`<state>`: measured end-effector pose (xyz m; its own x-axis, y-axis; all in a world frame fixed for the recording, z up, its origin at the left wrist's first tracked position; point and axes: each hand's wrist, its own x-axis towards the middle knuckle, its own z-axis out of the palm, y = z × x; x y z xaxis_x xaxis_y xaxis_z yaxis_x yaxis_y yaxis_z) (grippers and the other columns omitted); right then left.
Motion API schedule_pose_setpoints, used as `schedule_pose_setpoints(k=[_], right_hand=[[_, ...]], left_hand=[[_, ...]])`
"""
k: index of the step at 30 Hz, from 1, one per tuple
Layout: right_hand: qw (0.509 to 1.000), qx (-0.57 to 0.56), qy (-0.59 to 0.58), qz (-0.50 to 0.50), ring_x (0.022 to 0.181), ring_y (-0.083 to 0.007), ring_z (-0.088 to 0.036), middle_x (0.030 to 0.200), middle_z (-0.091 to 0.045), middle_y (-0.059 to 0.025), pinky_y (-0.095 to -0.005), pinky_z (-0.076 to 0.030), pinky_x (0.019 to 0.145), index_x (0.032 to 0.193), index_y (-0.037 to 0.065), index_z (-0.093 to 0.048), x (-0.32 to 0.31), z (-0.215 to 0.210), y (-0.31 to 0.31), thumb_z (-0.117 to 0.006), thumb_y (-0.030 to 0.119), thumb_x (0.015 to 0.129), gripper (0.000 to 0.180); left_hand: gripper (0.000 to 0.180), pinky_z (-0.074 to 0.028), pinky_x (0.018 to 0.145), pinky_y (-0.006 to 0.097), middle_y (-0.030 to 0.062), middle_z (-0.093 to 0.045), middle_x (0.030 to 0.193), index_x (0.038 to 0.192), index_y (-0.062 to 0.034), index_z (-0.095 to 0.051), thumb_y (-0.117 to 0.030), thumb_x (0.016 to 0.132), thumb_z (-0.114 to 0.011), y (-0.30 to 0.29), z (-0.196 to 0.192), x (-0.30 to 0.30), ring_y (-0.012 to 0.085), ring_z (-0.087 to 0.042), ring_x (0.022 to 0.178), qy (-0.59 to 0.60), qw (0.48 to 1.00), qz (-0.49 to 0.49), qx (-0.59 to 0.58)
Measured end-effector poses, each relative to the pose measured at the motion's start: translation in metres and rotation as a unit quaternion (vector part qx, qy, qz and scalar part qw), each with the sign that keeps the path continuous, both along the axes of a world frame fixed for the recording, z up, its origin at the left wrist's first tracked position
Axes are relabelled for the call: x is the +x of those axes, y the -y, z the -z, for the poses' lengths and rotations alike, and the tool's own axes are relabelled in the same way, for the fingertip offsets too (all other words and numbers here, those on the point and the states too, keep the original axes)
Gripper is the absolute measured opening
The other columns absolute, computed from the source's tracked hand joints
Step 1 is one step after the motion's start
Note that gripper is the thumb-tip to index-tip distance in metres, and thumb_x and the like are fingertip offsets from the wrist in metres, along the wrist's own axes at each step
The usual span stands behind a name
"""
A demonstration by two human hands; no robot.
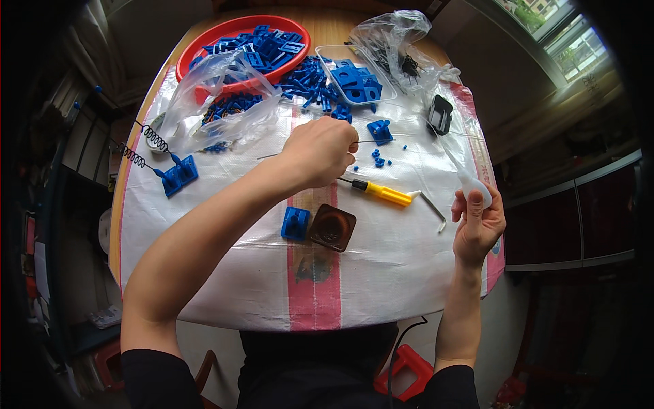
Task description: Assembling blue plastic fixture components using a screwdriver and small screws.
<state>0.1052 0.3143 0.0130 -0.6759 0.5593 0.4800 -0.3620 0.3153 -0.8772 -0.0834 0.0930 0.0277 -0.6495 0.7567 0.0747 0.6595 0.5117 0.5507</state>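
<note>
While daylight falls from a window, two hands work over a round table [136,225] under white woven sheeting with pink stripes.

Head view: the left hand [319,151] is curled shut, pinching a thin metal rod [373,142] just above the yellow-handled screwdriver [379,192]. Right of that screwdriver, the right hand [478,221] grips a white squeeze bottle [471,183]. Beyond lie a red bowl [197,49] of blue parts, clear bags [225,102] and a clear tray [327,53].

A round wooden worktop [327,27] carries a white woven sheet [381,259] with a pink stripe. On the sheet lie a yellow-handled screwdriver [379,192], a bent hex key [433,208], a brown square dish [333,227], loose blue plastic parts [306,80], a red basin [240,39], a clear tray [354,75] and coiled springs [154,138].
</note>
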Motion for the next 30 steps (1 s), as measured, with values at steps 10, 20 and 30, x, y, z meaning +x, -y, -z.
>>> schedule_pose_setpoints(k=[10,20,30], right_hand=[[1.000,0.008,-0.012,0.013,0.060,-0.0099,-0.060,0.077,-0.067,-0.0111,-0.0201,-0.046,0.051,0.106,-0.002,-0.058,0.002,-0.002,-0.003,-0.068,0.027,0.092,0.033],[1.000,0.007,-0.020,0.011,0.060,-0.0097,-0.059,0.078,-0.067,-0.0110,-0.0204,-0.045,0.050,0.105,-0.001,-0.058,0.000,-0.001,-0.003,-0.067,0.027,0.093,0.032],[1.000,-0.003,-0.029,-0.012,0.060,-0.0099,-0.058,0.080,-0.066,-0.0106,-0.0211,-0.045,0.051,0.105,-0.002,-0.057,0.006,-0.003,-0.002,-0.067,0.026,0.093,0.032]], left_hand=[[0.005,-0.052,0.075,0.040,0.0208,-0.069,0.087,0.077,-0.0007,-0.070,-0.003,0.073,-0.067,-0.039,-0.003,0.003,0.0345,-0.067,0.088,-0.060,0.985,0.087,-0.137],[0.013,-0.051,0.080,0.041,0.0210,-0.066,0.089,0.087,0.0027,-0.067,-0.002,0.079,-0.057,-0.030,0.014,-0.004,0.0362,-0.063,0.093,-0.095,0.984,0.128,-0.078],[0.014,-0.046,0.059,0.020,0.0051,-0.065,0.084,0.102,0.0025,-0.066,-0.008,0.094,-0.062,0.054,-0.036,-0.006,0.0089,-0.058,0.071,0.356,0.885,-0.083,0.289]])
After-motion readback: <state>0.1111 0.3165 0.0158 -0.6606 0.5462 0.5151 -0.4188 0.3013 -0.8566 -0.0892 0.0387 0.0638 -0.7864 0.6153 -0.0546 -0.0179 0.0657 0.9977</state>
